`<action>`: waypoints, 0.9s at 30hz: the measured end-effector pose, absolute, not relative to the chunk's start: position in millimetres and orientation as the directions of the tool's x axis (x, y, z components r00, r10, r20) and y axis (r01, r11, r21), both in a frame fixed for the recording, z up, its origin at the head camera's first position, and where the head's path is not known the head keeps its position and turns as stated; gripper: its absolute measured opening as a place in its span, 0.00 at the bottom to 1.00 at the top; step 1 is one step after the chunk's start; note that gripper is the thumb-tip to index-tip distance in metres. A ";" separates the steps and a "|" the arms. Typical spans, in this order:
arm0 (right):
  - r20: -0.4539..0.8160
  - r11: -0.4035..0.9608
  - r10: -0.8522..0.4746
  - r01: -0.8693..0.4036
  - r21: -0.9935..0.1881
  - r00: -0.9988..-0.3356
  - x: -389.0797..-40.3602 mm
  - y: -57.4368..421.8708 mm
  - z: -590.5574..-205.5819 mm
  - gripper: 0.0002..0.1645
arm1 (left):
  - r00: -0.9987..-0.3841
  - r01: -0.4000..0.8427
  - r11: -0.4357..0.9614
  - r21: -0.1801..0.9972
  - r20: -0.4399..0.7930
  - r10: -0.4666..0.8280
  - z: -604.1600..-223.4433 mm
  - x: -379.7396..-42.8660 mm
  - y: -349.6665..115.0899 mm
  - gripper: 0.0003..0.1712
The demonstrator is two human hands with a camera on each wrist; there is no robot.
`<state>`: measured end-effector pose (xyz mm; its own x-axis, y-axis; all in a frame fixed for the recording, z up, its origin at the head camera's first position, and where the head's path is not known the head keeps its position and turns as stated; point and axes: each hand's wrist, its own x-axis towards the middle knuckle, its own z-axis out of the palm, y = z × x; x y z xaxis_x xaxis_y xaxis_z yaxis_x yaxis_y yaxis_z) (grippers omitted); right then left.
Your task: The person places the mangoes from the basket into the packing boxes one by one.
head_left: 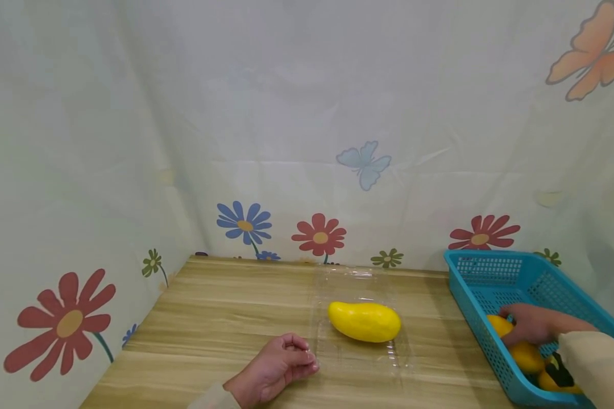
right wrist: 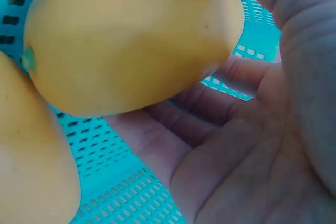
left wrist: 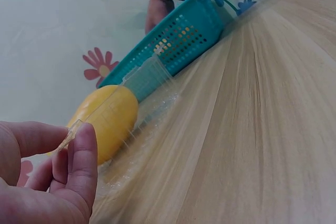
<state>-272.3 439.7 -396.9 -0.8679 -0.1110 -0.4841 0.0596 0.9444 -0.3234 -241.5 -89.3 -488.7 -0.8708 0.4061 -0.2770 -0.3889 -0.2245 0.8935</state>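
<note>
Between thumb and fingertips, my left hand (head_left: 281, 366) pinches the near-left edge of a clear plastic clamshell container (left wrist: 152, 72). The container lies unfolded on the table, and a smooth yellow mango (head_left: 365, 322) rests in it. At the right, my right hand (head_left: 529, 325) reaches down into a blue perforated basket (head_left: 491, 270). It grips an orange-yellow mango (right wrist: 131, 40), with the thumb over the top and the fingers curled beneath. Beside it in the right wrist view is another mango (right wrist: 31, 150). The palm and sleeve hide part of the basket's contents in the head view.
The wood-grain table (head_left: 225, 307) meets a pale curtain (head_left: 286, 113) printed with flowers and butterflies at its back and left. The basket stands at the table's right side, its walls rising around the fruit and the right hand.
</note>
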 end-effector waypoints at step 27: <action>-0.284 0.941 -0.157 -0.056 -0.335 -0.946 -262.8 440.5 -363.7 0.45 | -0.874 -0.379 -0.223 0.898 -0.269 0.405 -487.6 -239.0 -88.6 0.14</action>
